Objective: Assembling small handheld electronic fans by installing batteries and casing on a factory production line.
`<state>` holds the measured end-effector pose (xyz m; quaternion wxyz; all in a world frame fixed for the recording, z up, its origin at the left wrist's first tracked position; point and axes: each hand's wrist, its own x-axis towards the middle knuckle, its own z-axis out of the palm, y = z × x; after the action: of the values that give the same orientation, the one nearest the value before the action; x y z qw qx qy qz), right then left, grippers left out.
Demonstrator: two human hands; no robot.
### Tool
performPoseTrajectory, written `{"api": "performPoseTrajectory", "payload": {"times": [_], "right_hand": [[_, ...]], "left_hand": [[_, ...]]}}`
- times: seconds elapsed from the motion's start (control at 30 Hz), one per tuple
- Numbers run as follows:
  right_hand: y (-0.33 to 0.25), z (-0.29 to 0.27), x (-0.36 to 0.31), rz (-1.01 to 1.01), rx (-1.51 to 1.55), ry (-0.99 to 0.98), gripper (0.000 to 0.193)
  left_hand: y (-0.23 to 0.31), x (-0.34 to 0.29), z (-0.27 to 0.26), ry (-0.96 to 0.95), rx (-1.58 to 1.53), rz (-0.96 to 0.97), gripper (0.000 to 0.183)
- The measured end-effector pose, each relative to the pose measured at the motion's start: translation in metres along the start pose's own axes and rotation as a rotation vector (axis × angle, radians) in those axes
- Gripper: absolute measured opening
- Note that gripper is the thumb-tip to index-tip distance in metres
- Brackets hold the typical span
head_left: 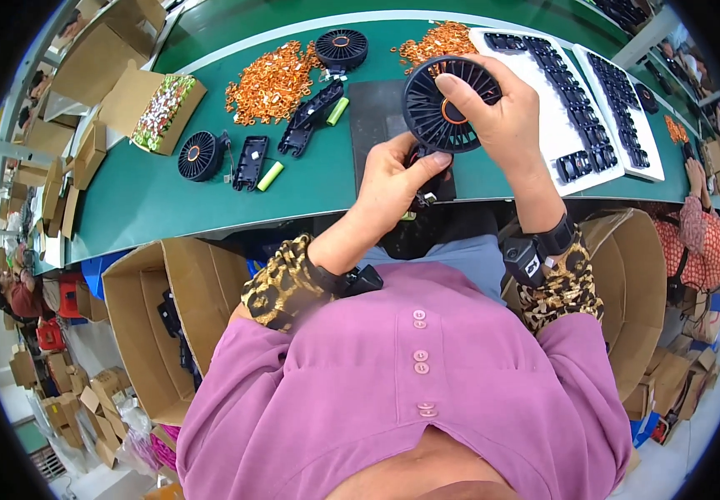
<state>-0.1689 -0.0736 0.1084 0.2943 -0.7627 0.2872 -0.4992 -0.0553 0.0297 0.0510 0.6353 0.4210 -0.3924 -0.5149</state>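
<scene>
Above the near edge of the green table (147, 212), both my hands hold a black handheld fan (427, 96) with a round ribbed grille and an orange ring at its centre. My right hand (506, 112) grips the fan head from the right, thumb lying across the grille. Beneath the head, my left hand (389, 183) is closed round the neck part, thumb pressed against it; the fingers hide most of that part. Behind the fan lies a dark mat (377, 104). Left of it are an opened black handle shell (312, 117) and a green battery cell (337, 112).
More fan heads (199, 156) (341, 50), another handle shell (250, 162) and battery (270, 176) lie leftward. Orange parts (272, 83) are heaped behind. White trays (543, 92) hold black parts at right. Cardboard boxes (143, 333) (627, 308) flank my lap. A co-worker's hand (693, 175) shows far right.
</scene>
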Motion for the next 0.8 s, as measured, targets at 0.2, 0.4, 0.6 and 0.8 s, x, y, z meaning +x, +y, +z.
{"api": "performPoseTrajectory", "payload": {"times": [0.2, 0.4, 0.6, 0.8], "right_hand": [[0.041, 0.020, 0.027, 0.183, 0.004, -0.212, 0.047], [0.113, 0.064, 0.045, 0.463, -0.017, -0.478, 0.046], [0.130, 0.083, 0.053, 0.395, -0.124, -0.511, 0.061], [0.128, 0.076, 0.044, -0.080, -0.249, -0.091, 0.053]], "left_hand": [[-0.010, 0.016, -0.028, 0.105, 0.831, 0.272, 0.039], [-0.026, 0.027, -0.067, 0.093, 1.093, 0.423, 0.024], [-0.020, 0.024, -0.063, 0.047, 1.288, 0.491, 0.031], [-0.013, 0.028, -0.062, -0.016, 1.453, 0.471, 0.035]]}}
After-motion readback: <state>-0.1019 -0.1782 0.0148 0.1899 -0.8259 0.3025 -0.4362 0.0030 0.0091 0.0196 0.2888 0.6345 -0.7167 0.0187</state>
